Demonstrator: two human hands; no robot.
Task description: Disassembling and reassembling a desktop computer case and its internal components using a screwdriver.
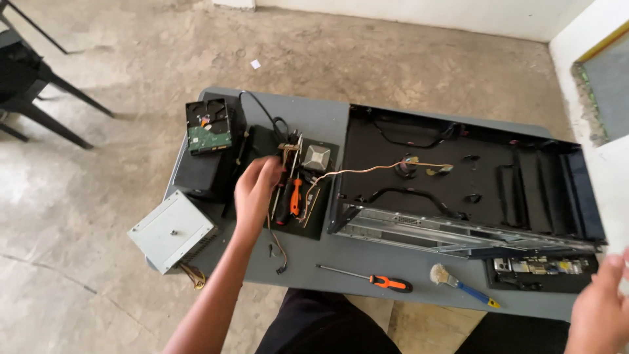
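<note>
Left hand (254, 190) loosely curled, fingertips on upright circuit board (289, 152), grip unclear. Right hand (601, 308) open, holding nothing, near case (458, 177). Board dark, heatsink (317, 157) beside it.

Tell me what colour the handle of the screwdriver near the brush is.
The screwdriver has an orange handle with black; the head view shows it clearly.
</note>
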